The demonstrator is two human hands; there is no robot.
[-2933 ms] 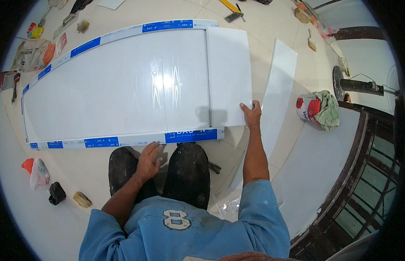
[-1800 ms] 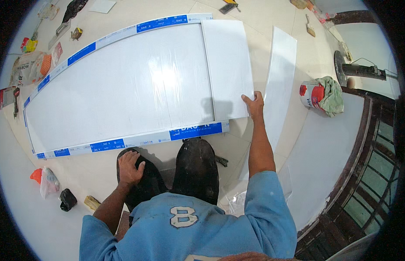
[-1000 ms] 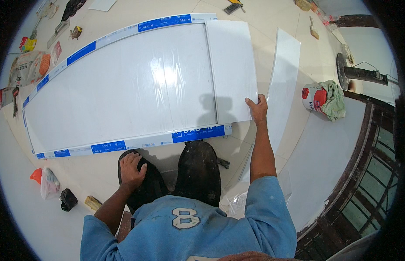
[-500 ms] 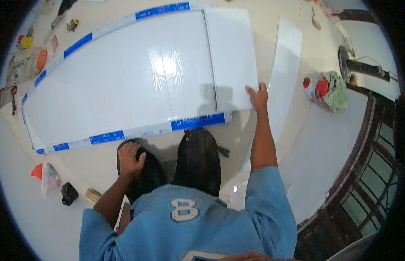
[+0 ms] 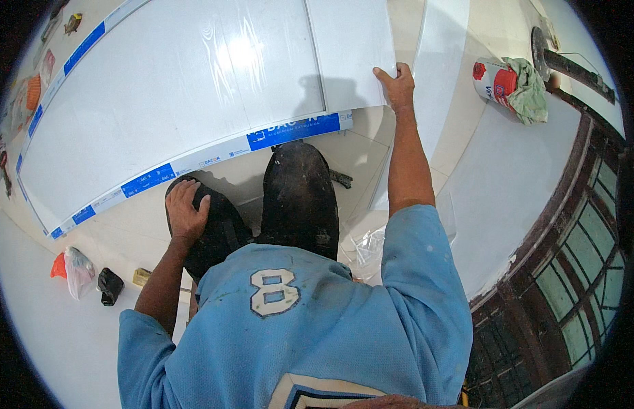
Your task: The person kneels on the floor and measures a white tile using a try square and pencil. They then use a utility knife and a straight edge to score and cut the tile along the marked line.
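Note:
In front of my knees a long white panel (image 5: 160, 88) lies on the floor, its edges bordered by frame strips (image 5: 293, 131) wrapped in blue and white film. A smaller white panel piece (image 5: 354, 51) covers its right end. My right hand (image 5: 398, 88) grips the near right corner of that piece, thumb on top; the fingers beneath are partly hidden. Resting on my left knee, my left hand (image 5: 187, 208) is open with its fingers laid out, holding nothing.
Right of the panel lies a long white strip (image 5: 443, 61). Beyond it a red and white can (image 5: 494, 82) lies tilted, a green cloth (image 5: 530, 95) at its mouth. Bags, including a black one (image 5: 110, 286), sit at left. Clear plastic (image 5: 369, 255) lies by my right thigh.
The whole scene has shifted upward in view as my head tilted. My right hand keeps its grip on the panel piece, and my left hand stays on the knee.

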